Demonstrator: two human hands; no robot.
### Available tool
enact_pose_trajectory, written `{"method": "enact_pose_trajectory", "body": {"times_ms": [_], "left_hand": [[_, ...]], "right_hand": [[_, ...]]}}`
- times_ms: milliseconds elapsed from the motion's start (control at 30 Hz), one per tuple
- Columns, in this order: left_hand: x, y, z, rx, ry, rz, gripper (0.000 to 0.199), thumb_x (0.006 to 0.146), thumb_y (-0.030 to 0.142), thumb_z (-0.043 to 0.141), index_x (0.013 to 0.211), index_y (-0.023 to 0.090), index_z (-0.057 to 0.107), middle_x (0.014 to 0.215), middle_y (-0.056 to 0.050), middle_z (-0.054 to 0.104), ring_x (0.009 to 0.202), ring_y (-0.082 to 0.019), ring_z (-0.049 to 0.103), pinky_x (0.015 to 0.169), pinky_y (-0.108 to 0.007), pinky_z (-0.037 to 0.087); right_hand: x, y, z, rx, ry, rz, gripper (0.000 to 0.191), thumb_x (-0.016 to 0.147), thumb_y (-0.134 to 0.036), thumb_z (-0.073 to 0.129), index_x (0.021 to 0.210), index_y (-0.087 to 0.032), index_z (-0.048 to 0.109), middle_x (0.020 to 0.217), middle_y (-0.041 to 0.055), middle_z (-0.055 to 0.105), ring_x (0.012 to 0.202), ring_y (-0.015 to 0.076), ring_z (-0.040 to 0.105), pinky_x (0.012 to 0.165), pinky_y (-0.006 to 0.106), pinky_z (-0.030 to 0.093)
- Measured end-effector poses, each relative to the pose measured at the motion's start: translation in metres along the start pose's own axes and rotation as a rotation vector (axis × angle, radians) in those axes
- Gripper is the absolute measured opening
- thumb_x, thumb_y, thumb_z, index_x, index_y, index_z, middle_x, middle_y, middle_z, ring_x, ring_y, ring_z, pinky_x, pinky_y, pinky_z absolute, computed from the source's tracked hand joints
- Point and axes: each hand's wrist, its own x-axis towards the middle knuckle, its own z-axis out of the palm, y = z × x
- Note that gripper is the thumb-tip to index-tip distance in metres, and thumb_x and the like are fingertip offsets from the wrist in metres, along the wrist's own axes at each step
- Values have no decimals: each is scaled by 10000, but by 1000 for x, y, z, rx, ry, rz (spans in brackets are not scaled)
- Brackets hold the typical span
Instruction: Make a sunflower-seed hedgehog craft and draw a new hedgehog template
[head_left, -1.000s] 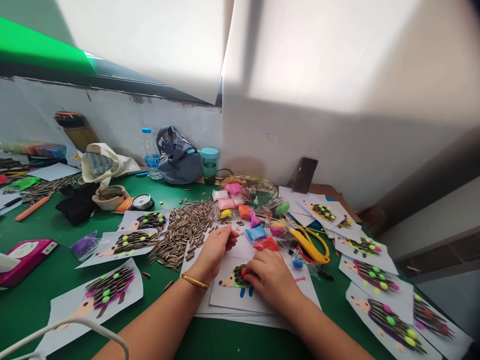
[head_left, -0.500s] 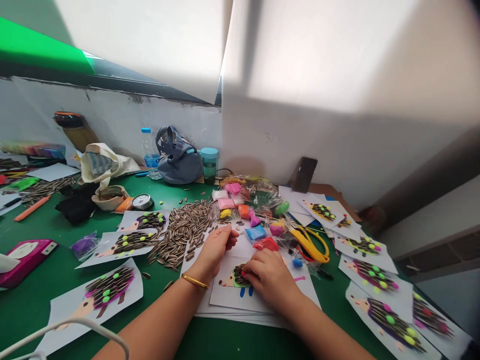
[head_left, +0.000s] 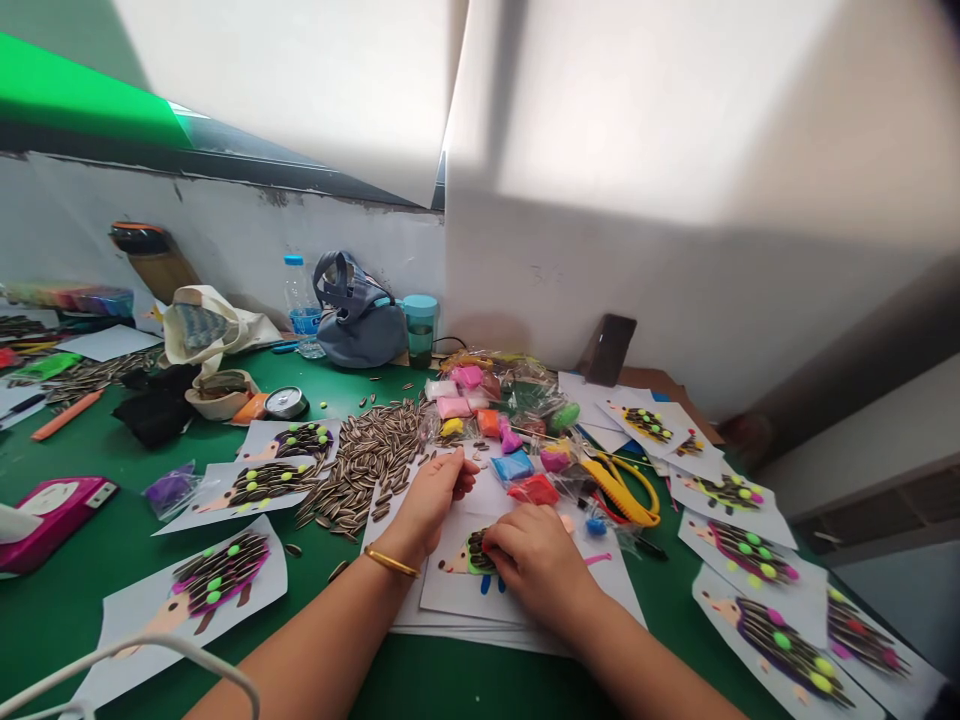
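A white sheet (head_left: 454, 590) lies before me with a clay and seed hedgehog (head_left: 477, 550) on it, with a peach face, green edge and blue legs. My right hand (head_left: 536, 560) is over the hedgehog's back, fingers bent together and tips down on the seeds; what they pinch, if anything, is hidden. My left hand (head_left: 439, 495), with a gold bangle at the wrist, rests above the sheet's upper left part, its fingers curled; nothing can be made out in them. Beside it spreads a pile of striped seeds (head_left: 379, 445).
Clay packets (head_left: 512, 466) and yellow-handled scissors (head_left: 622, 490) lie beyond my hands. Hedgehog pictures are at the left (head_left: 195, 600) and right (head_left: 780, 640). A phone (head_left: 610, 350) leans on the wall, and a blue bag (head_left: 360, 325) stands by a cup (head_left: 420, 330). A white cable (head_left: 180, 645) crosses the lower left.
My right hand has shifted very slightly, and the red bit seen at its fingertips is now hidden. My left hand has stayed in place.
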Motion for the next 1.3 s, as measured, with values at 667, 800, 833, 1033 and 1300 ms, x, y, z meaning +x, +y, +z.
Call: {"method": "enact_pose_trajectory", "body": {"times_ms": [667, 800, 833, 1033, 1300], "left_hand": [[-1, 1, 0, -17, -2, -9, 426, 702, 574, 702, 723, 149, 691, 668, -20, 613, 637, -133, 532, 628, -255, 385], [-1, 1, 0, -20, -5, -4, 423, 704, 574, 703, 723, 152, 689, 676, -25, 622, 642, -134, 538, 630, -254, 392], [0, 1, 0, -16, -5, -2, 424, 706, 576, 700, 724, 152, 690, 674, -25, 623, 637, -134, 538, 625, -254, 391], [0, 1, 0, -3, 1, 5, 444, 699, 592, 700, 714, 148, 697, 657, -34, 626, 622, -139, 541, 608, -259, 390], [0, 0, 0, -23, 15, -14, 424, 705, 571, 706, 717, 148, 692, 657, -20, 623, 615, -125, 530, 617, -257, 379]], "right_hand": [[-1, 0, 1, 29, 10, -12, 67, 868, -175, 655, 837, -232, 669, 828, 1, 702, 824, 172, 557, 728, 327, 289], [-1, -1, 1, 16, 20, -15, 54, 878, -201, 656, 837, -235, 667, 834, -2, 701, 820, 170, 559, 732, 323, 294], [-1, -1, 1, 12, 21, -14, 54, 877, -204, 658, 832, -234, 667, 834, -3, 701, 817, 168, 559, 733, 321, 297], [1, -2, 3, 9, 16, -14, 53, 870, -203, 669, 824, -229, 676, 828, 1, 696, 817, 163, 561, 747, 318, 312], [1, -2, 1, 25, 0, -8, 50, 881, -230, 657, 853, -248, 695, 835, 2, 702, 828, 174, 566, 746, 328, 316]]}}
